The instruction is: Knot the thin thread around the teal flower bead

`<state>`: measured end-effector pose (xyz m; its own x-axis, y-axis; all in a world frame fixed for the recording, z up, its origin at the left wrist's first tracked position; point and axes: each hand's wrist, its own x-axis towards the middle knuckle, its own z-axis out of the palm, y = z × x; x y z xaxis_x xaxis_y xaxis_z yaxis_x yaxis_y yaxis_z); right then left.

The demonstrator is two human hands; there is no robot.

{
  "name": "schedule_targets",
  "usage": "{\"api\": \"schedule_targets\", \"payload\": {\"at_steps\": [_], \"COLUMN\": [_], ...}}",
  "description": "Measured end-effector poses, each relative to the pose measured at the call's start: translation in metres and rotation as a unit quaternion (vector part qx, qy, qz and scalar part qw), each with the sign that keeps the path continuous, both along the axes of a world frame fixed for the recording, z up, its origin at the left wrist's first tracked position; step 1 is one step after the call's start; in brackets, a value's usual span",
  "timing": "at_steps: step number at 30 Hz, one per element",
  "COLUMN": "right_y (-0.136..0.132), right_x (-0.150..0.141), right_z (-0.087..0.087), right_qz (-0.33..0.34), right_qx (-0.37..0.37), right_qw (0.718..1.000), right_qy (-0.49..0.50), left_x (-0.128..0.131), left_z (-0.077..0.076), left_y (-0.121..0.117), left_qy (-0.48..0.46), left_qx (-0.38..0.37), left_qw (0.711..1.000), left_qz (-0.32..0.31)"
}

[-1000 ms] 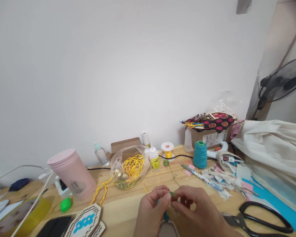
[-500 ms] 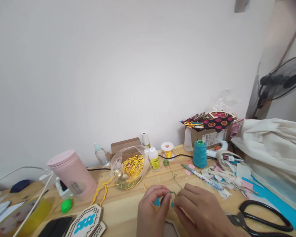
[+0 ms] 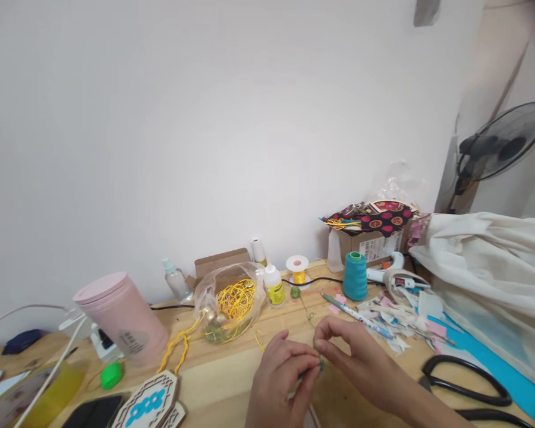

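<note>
My left hand (image 3: 282,380) and my right hand (image 3: 356,359) meet over the wooden table (image 3: 232,368) at the lower middle. Both pinch at a thin green cord (image 3: 310,312) where their fingertips touch; a small green bit shows between them. The cord runs back across the table to a small green spool (image 3: 295,292). A white-and-blue wooden ornament (image 3: 148,405) lies to the left of my left hand.
A pink tumbler (image 3: 120,324), a clear bag of yellow wire and bells (image 3: 227,303), a glue bottle (image 3: 274,286), a teal thread cone (image 3: 355,276), a pen (image 3: 356,315), paper scraps (image 3: 401,321), black scissors (image 3: 468,389), a cardboard box (image 3: 372,235), white cloth (image 3: 490,267) and a fan (image 3: 502,142) surround the hands.
The view has shifted slightly right and down. My hands have kept working the cord between the fingertips, my right hand rising a little above the left.
</note>
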<state>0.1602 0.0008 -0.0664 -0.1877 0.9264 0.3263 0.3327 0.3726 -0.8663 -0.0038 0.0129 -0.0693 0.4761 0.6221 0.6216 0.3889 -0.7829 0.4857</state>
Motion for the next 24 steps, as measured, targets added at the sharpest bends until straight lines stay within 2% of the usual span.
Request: {"api": "schedule_targets", "payload": {"at_steps": [2, 4, 6, 9, 11, 13, 15, 18, 21, 22, 24], "right_y": [-0.001, -0.002, -0.004, -0.005, -0.005, -0.005, -0.003, 0.000, 0.000, -0.001, -0.006], "right_x": [-0.005, -0.010, -0.013, -0.014, -0.013, -0.012, -0.011, -0.006, -0.001, 0.000, -0.001], "right_z": [-0.001, -0.001, -0.002, -0.001, -0.001, -0.002, -0.004, -0.007, -0.005, -0.003, 0.000], "right_qz": [0.046, 0.100, 0.130, 0.140, 0.151, 0.161, 0.137, 0.025, -0.112, -0.126, -0.084], "right_qx": [-0.078, -0.151, -0.190, -0.199, -0.192, -0.183, -0.171, -0.108, 0.053, 0.104, 0.169], "right_qw": [0.993, 0.974, 0.958, 0.955, 0.956, 0.960, 0.971, 0.994, 0.991, 0.985, 0.980], "right_qy": [0.073, 0.139, 0.170, 0.169, 0.160, 0.140, 0.100, 0.005, -0.048, -0.050, -0.059], "left_x": [-0.001, -0.003, -0.004, -0.006, -0.005, -0.003, 0.000, 0.004, 0.003, 0.002, 0.001], "left_z": [0.003, 0.005, 0.007, 0.007, 0.006, 0.004, 0.003, 0.003, 0.001, 0.000, -0.005], "left_y": [-0.001, -0.001, -0.001, 0.000, 0.000, -0.001, -0.001, -0.002, 0.000, 0.002, 0.005], "left_qy": [0.001, 0.014, 0.033, 0.047, 0.036, 0.011, -0.037, -0.133, -0.177, -0.184, -0.212], "left_qx": [0.033, 0.070, 0.101, 0.126, 0.115, 0.080, 0.016, -0.134, -0.251, -0.273, -0.313], "left_qw": [0.999, 0.997, 0.993, 0.990, 0.992, 0.996, 0.998, 0.979, 0.947, 0.939, 0.920], "left_qz": [0.020, 0.043, 0.048, 0.035, 0.032, 0.034, 0.045, 0.077, 0.094, 0.097, 0.098]}}
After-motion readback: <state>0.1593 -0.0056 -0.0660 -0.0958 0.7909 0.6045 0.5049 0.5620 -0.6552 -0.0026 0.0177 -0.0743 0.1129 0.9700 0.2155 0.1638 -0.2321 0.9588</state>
